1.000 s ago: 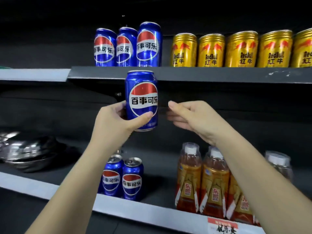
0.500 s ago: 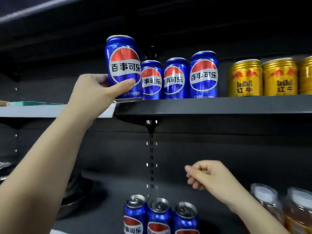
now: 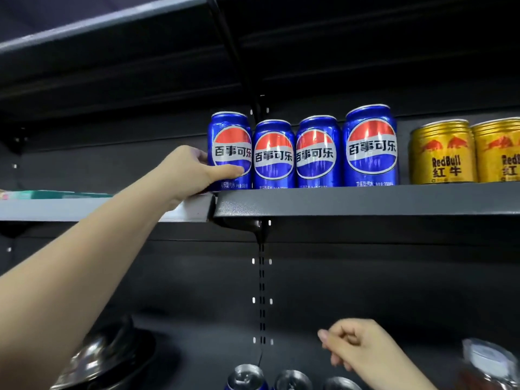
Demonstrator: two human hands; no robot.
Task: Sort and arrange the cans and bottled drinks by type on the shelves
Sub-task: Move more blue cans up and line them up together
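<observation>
Far left, bottom: a shiny metal pot lid lies on the lower shelf, partly behind the left forearm. Above it a light grey shelf carries a flat teal item at its back edge; can't tell what it is.

Left arm runs up from the lower-left corner, extended diagonally toward the upper shelf. Left hand wraps the leftmost Pepsi can: thumb across the can's front low on the label, fingers behind it out of sight. The heel of the hand sits at the shelf edge, right at the seam where the grey shelf meets the dark shelf. The can stands upright at the left end of the dark shelf, touching or just beside the next can.

Right of it, 3 more Pepsi cans stand upright in a row, labels facing out, the rightmost nearest the front edge. A small gap, then 2 gold Red Bull cans on the same shelf, the second cut by the frame edge.

Lower shelf, bottom centre: 3 can tops visible, blue on the leftmost.

Right hand is low, well apart from the left, fingers loosely curled, holding nothing. Bottom right: blurred clear bottle with a white cap.
</observation>
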